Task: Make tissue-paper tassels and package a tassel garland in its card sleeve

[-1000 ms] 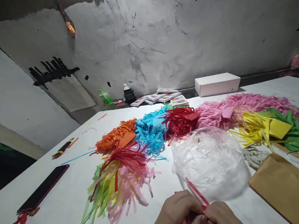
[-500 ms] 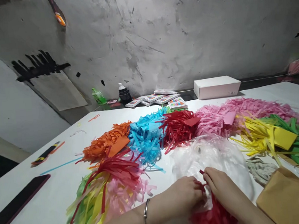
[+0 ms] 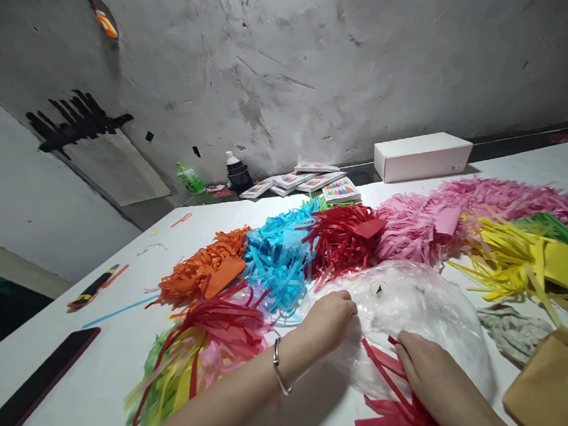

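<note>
On the white counter (image 3: pixel 105 394), the left hand (image 3: pixel 329 318) has its grip pinched on the crinkled clear plastic bag (image 3: pixel 421 307). The right hand (image 3: pixel 427 366) presses flat red paper strips (image 3: pixel 390 402), grip clamped on them, their length running away toward the bag.

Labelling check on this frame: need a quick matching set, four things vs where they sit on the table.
Things:
1. phone
2. white box
3. brown envelope
4. clear plastic bag

Places:
A. far edge of the table, by the wall
B. under the left hand
C. near left edge of the table
D. near right corner

Pairs: 1-C, 2-A, 3-D, 4-B
</note>
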### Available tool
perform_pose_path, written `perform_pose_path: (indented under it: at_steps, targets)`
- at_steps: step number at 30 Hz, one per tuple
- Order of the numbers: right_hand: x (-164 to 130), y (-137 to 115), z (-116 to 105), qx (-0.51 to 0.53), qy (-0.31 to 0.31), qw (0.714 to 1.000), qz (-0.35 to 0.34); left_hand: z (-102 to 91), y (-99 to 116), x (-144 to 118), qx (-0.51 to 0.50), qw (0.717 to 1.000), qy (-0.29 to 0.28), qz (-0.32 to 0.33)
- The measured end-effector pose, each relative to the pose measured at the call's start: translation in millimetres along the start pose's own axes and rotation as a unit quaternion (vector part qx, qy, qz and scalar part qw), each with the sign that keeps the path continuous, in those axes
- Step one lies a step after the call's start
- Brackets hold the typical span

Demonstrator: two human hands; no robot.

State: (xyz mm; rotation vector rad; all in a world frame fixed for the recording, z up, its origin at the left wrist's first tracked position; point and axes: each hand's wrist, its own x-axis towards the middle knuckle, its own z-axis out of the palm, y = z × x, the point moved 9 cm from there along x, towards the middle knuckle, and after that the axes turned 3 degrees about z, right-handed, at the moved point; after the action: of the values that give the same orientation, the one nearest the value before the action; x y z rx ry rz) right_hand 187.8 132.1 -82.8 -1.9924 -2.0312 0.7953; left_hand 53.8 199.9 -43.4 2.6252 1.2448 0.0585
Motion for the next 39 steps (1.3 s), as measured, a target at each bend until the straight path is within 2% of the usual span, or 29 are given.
perform_pose_path:
  at_steps: [3,7,12,15,19,24,26,30,33,35,37,39]
  targets:
    - [-2.8,-0.8,-1.9,-0.002,0.005,1.0,-0.004,-0.1,0.9,2.8,-0.001,1.0,-0.006,0.003]
    - [-4.0,-1.4,-2.5,-0.006,0.006,1.0,-0.006,-0.7,-8.1,1.6,-0.01,1.0,0.001,-0.013]
    - [-2.8,-2.0,-2.1,-0.007,0.009,1.0,-0.008,-6.0,-12.5,0.1,-0.047,0.998,0.032,-0.006]
    - [-2.3,-2.5,-3.2,0.003,0.007,1.0,-0.01,-18.9,-6.6,-4.2,-0.087,0.994,0.069,0.001]
    - [-4.7,-6.2,-7.9,0.032,0.008,0.999,-0.024,-35.2,11.3,-18.5,-0.145,0.983,0.116,0.013]
    - [-11.9,-10.8,-14.7,0.08,0.017,0.996,-0.044,-40.1,22.0,-37.5,-0.22,0.959,0.175,0.038]
    - [-13.1,-10.7,-16.0,0.102,0.021,0.993,-0.047,-36.5,18.2,-39.5,-0.191,0.965,0.178,0.035]
    - [-11.5,-8.5,-17.7,0.163,0.037,0.985,-0.047,-27.8,10.8,-35.7,-0.11,0.982,0.15,0.032]
    - [-10.1,-8.8,-22.5,0.236,0.063,0.968,-0.049,-24.2,16.6,-31.2,-0.066,0.988,0.132,0.045]
    - [-9.4,-7.9,-28.2,0.302,0.088,0.948,-0.048,-19.3,28.7,-27.7,-0.04,0.99,0.11,0.073]
    - [-8.1,-0.6,-34.1,0.378,0.117,0.918,-0.026,-9.5,46.0,-25.1,-0.023,0.99,0.07,0.124]
    - [-6.8,15.7,-38.5,0.463,0.155,0.872,0.026,2.3,62.2,-25.3,-0.004,0.984,0.026,0.179]
